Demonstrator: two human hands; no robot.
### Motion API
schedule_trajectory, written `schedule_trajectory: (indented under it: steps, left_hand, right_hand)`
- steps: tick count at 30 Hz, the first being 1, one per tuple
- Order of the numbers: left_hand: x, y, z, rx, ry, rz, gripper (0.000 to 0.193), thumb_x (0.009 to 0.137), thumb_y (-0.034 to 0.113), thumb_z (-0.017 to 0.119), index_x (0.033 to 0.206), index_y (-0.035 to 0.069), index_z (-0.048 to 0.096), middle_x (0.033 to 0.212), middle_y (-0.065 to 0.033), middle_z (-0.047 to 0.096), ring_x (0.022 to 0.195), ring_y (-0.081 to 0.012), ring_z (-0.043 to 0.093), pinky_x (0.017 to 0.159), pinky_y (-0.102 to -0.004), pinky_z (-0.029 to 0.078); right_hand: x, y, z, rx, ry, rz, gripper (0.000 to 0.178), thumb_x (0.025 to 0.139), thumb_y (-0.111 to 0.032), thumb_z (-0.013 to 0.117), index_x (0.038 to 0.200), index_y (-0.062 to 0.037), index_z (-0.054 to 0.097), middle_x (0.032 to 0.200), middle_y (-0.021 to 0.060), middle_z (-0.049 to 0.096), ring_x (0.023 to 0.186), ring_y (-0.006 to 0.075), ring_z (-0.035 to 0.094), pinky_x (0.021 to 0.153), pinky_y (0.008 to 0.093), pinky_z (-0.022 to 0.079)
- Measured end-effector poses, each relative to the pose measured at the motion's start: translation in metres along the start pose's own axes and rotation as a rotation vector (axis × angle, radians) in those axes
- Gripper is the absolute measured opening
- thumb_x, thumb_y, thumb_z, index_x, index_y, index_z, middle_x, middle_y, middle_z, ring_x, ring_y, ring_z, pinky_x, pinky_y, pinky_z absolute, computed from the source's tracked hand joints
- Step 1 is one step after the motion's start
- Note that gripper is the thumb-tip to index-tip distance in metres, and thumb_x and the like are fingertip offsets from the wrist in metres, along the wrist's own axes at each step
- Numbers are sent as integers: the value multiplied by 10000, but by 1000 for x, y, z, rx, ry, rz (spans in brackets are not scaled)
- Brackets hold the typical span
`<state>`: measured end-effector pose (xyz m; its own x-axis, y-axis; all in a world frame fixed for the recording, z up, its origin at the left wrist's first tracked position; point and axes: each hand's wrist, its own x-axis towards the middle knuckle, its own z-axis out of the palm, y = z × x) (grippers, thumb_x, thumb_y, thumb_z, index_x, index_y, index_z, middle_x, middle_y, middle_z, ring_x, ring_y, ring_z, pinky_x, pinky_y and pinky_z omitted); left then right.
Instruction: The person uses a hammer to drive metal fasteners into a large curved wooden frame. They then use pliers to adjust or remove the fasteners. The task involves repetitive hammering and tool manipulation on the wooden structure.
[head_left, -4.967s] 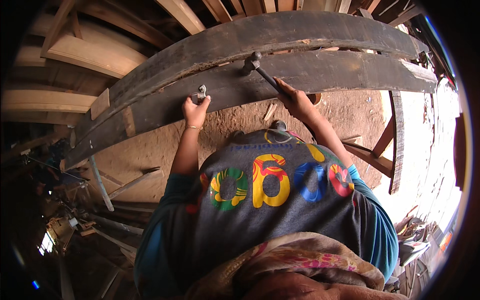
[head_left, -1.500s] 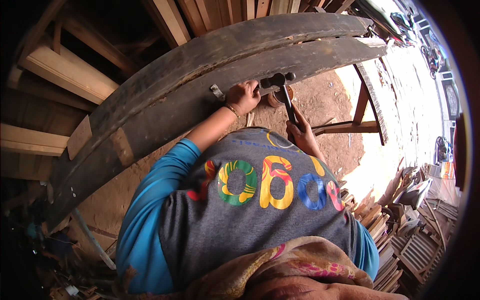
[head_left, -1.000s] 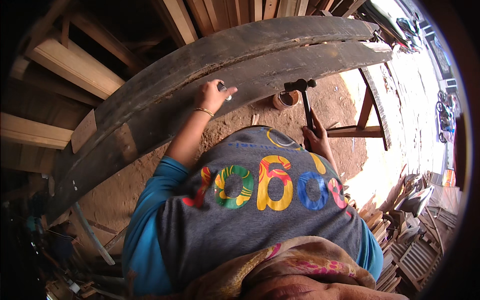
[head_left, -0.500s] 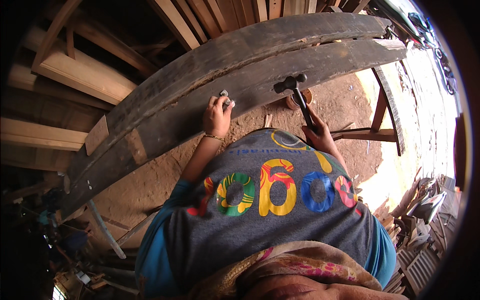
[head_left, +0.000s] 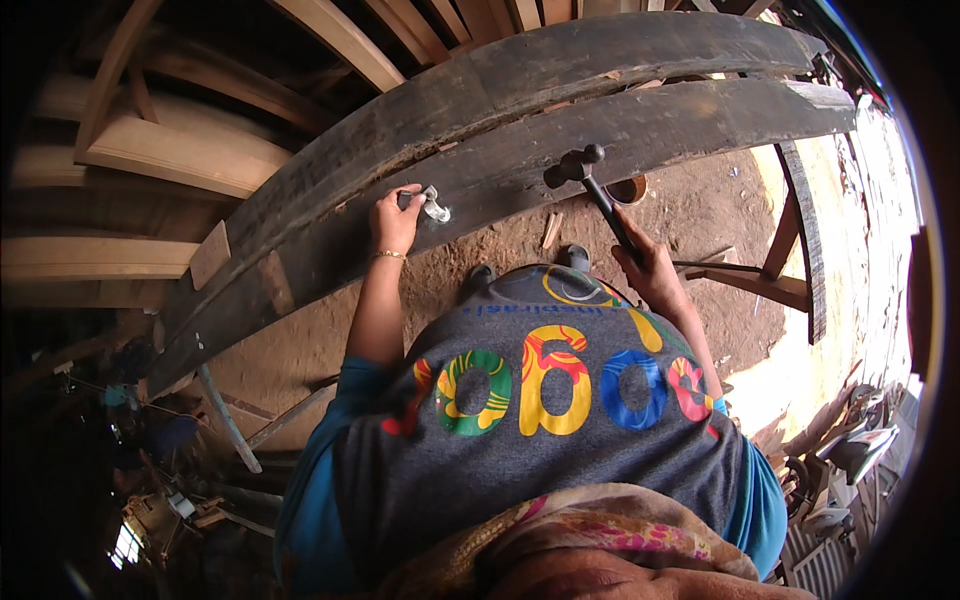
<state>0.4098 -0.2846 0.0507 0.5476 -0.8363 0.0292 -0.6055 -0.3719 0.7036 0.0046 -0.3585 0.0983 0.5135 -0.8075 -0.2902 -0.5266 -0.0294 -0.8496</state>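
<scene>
My left hand point(head_left: 393, 222) is over the near plank of a dark wooden bench point(head_left: 490, 185), its fingers closed in a pinch. At the fingertips is a small silvery, bent metal piece point(head_left: 436, 208) with a short dark part beside it; its exact kind does not show. In my right hand point(head_left: 650, 268) is a hammer point(head_left: 612, 215), gripped by its dark handle. The hammer's head point(head_left: 575, 166), rounded at one end, is at or just above the near plank, right of the metal piece; whether it touches the wood I cannot tell.
Beyond the bench lean wooden frames and boards point(head_left: 180, 150). A round container point(head_left: 628, 190) stands by the bench's near edge, with a wood scrap point(head_left: 551, 230) on the dirt floor. A wooden leg frame point(head_left: 790, 230) is at the right, and scrap point(head_left: 850, 460) lies at the lower right.
My left hand has moved left along the plank, and the metal piece now shows more fully beside its fingers. The hammer stays in my right hand. The whole view has shifted slightly.
</scene>
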Motion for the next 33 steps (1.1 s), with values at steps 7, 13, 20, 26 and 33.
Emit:
schedule_trajectory:
  steps: [7, 13, 20, 26, 33]
  left_hand:
    - [20, -1, -3, -72, -190, -17, 170, 681, 29, 770, 814, 58, 669, 865, -79, 650, 856, -226, 628, 799, -310, 480]
    - [18, -3, -2, 82, -192, 82, 269, 653, 20, 784, 865, 65, 625, 910, -83, 608, 906, -250, 603, 811, -333, 477]
    - [13, 13, -6, 253, -149, 153, 314, 655, 104, 799, 902, 51, 613, 959, -117, 611, 946, -297, 597, 812, -366, 485]
    - [6, 29, -6, 285, -142, 281, 225, 710, 142, 755, 888, 106, 623, 892, -62, 607, 808, -294, 622, 680, -374, 502]
    - [-3, 3, 4, 337, -43, 514, 201, 735, 139, 671, 928, 153, 616, 878, -32, 577, 735, -260, 640, 619, -371, 533]
  right_hand:
    - [40, 2, -24, -79, -43, -266, 617, 835, -75, 598, 1408, -187, 397, 1146, 207, 602, 974, 404, 597, 784, 430, 493]
    - [54, -6, -22, -102, -151, -234, 623, 820, -54, 603, 1400, -160, 402, 1184, 209, 586, 1033, 396, 577, 821, 423, 498]
    - [59, -10, -11, -96, -155, -196, 638, 806, -55, 616, 1400, -136, 398, 1188, 212, 584, 1055, 396, 565, 830, 423, 496]
    - [62, -16, 5, -126, -71, -226, 589, 837, -111, 620, 1388, -134, 413, 1164, 221, 587, 1016, 394, 578, 811, 431, 499]
    - [72, -56, -4, -630, 71, -342, 370, 870, -278, 618, 1232, -204, 599, 866, 138, 666, 756, 335, 652, 636, 407, 510]
